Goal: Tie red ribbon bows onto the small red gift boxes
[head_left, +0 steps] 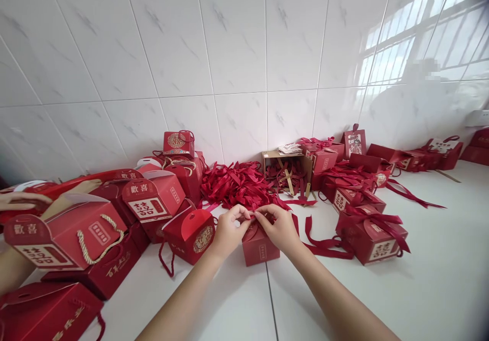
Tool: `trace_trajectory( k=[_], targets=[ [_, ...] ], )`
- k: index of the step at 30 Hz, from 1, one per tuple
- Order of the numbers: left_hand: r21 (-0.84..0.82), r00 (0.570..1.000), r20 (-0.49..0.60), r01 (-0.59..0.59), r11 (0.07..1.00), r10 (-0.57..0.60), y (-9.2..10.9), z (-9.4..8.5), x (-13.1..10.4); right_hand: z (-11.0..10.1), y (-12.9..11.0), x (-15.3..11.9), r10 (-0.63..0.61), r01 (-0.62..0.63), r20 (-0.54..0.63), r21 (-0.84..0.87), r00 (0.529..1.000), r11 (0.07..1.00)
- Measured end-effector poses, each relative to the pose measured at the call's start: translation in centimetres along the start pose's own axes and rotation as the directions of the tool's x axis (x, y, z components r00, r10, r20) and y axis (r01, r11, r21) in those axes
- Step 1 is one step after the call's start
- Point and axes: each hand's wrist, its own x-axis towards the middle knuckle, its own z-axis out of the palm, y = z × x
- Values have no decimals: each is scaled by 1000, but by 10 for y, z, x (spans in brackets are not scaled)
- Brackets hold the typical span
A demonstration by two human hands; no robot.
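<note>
A small red gift box (262,252) stands on the white surface in front of me. Above its top, my left hand (234,227) and my right hand (279,225) nearly meet, thumbs and forefingers pinched on a dark red ribbon. Most of this ribbon is hidden behind my fingers. Further red ribbon (328,249) lies to the right of my right hand. Close by my left wrist is an open red box (191,235) with a round gold emblem and a cord handle. Right of the ribbon stands a box tied with a bow (376,236).
A heap of loose ribbons (240,184) lies by the tiled wall, beside a cardboard carton (288,175) of ribbon pieces and tags. Boxes with rope handles (72,231) are stacked at left, where another person's hand (23,201) reaches in. Several tied boxes (324,160) line the right.
</note>
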Motion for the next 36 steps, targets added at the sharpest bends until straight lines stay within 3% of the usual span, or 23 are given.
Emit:
trace_trajectory(
  k=[5, 14, 18, 22, 26, 32, 36],
  targets=[
    [57, 998, -46, -43, 997, 46, -5, 3, -1, -6, 0, -1, -142, 147, 44, -157, 989, 977],
    [143, 990, -104, -76, 987, 91, -10, 6, -3, 2, 6, -2, 41, -51, -62, -176, 997, 983],
    [119, 990, -104, -85, 989, 98, -8, 6, -3, -2, 5, -1, 141, -136, 39, -119, 989, 984],
    [1, 993, -103, -63, 998, 62, -12, 9, 0, -6, 4, 1, 194, -213, 208, 73, 959, 974],
    [-78, 989, -148, -12, 997, 1, -13, 5, 1, -3, 6, 2, 273, -306, 160, 240, 949, 921],
    [-86, 997, 65, 36, 996, -31, -7, -7, -3, 2, 10, 0, 297, -320, 130, 231, 946, 919],
    [-57, 993, 88, 79, 995, -74, -7, -8, -1, 0, 5, -2, 297, -317, 143, 156, 944, 935]
  ],
)
